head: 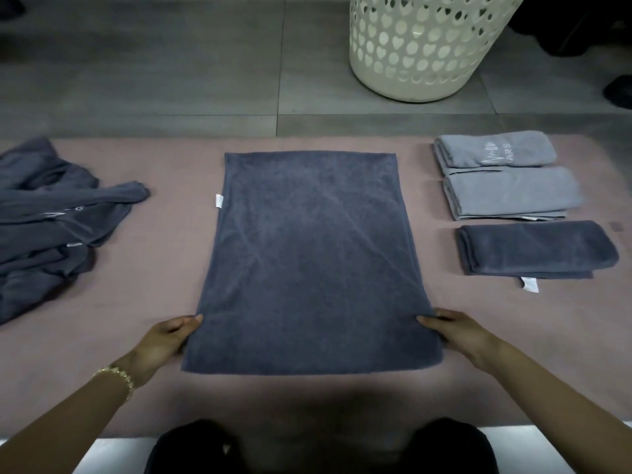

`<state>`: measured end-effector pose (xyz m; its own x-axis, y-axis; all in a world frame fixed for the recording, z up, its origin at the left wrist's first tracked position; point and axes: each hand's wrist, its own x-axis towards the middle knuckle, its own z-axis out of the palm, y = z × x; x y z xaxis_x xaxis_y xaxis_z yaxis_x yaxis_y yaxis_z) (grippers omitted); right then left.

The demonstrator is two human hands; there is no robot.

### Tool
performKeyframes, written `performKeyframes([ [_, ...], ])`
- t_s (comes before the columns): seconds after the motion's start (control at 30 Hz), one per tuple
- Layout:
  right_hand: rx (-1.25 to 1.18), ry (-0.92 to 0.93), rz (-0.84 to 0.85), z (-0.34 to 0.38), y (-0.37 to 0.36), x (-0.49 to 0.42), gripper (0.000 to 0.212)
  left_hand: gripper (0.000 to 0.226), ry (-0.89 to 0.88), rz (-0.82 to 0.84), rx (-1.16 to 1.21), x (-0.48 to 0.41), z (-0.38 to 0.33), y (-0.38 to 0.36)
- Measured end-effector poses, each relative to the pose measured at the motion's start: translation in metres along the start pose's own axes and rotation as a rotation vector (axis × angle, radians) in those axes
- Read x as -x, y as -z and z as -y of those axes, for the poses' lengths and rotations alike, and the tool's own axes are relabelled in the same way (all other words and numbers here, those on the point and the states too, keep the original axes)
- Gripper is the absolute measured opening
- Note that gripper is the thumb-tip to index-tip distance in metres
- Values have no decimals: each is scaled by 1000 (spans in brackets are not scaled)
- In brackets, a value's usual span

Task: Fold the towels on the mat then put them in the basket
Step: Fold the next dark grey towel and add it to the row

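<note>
A dark blue-grey towel (311,261) lies spread flat in the middle of the pink mat (178,278), long side running away from me. My left hand (167,336) pinches its left edge near the front corner, thumb on top. My right hand (455,331) pinches the right edge near the front corner the same way. On the right of the mat lie three folded towels: two light grey ones (492,150) (509,191) and a dark one (537,249). A white perforated basket (420,49) stands on the floor beyond the mat.
A heap of unfolded dark towels (51,220) sits at the mat's left end. Grey floor tiles (171,70) stretch behind the mat. My dark-clothed knees (318,449) are at the mat's near edge. Dark objects (619,90) lie at the far right.
</note>
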<state>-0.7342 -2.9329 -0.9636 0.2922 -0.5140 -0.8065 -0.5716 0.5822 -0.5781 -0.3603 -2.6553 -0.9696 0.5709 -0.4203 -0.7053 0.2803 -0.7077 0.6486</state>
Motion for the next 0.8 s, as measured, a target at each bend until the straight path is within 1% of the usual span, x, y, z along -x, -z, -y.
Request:
performKeyframes([
  [0.03,-33,-11,61,0,4,0,81,26,35,48,10,-1,-2,3],
  [0.07,-59,-29,116,1,8,0,87,27,75,86,23,-3,-4,6],
  [0.1,-88,-41,152,5,9,2,79,27,121,119,42,-4,-8,8],
  [0.17,-151,-37,160,17,12,0,49,27,199,163,135,-9,-16,10],
  [0.23,-239,-16,165,36,14,-3,40,26,232,190,284,-15,-32,11],
  [0.27,-277,-2,174,48,15,-6,33,22,220,200,354,-19,-44,11],
  [0.3,-330,8,168,62,14,-10,20,16,203,208,428,-25,-56,12],
  [0.33,-397,20,148,74,14,-18,20,2,181,199,525,-34,-70,11],
  [0.37,-462,31,83,86,14,-29,36,17,160,167,623,-40,-88,8],
  [0.4,-513,56,7,97,15,-41,50,22,141,138,714,-54,-101,6],
  [0.43,-553,101,-72,107,15,-49,58,11,86,92,798,-64,-116,1],
  [0.47,-550,146,-138,116,14,-59,53,6,12,35,804,-75,-126,-5],
  [0.5,-486,178,-215,120,14,-69,39,16,-67,-23,734,-85,-133,-12],
  [0.53,-352,208,-303,122,13,-78,25,17,-142,-102,580,-98,-132,-18],
  [0.57,-182,231,-375,120,12,-87,19,15,-217,-193,389,-106,-129,-22],
  [0.6,-23,262,-414,117,10,-96,20,19,-265,-282,186,-116,-122,-24],
  [0.63,108,272,-421,115,7,-102,25,30,-277,-343,-12,-125,-115,-25],
  [0.7,330,254,-401,116,-2,-108,37,55,-215,-350,-377,-141,-102,-25],
  [0.73,406,238,-402,119,-6,-109,40,60,-186,-346,-475,-143,-102,-27],
  [0.77,436,221,-408,122,-9,-111,46,59,-176,-340,-505,-143,-105,-31],
  [0.8,440,198,-414,124,-12,-113,54,58,-177,-335,-485,-141,-109,-35],
])
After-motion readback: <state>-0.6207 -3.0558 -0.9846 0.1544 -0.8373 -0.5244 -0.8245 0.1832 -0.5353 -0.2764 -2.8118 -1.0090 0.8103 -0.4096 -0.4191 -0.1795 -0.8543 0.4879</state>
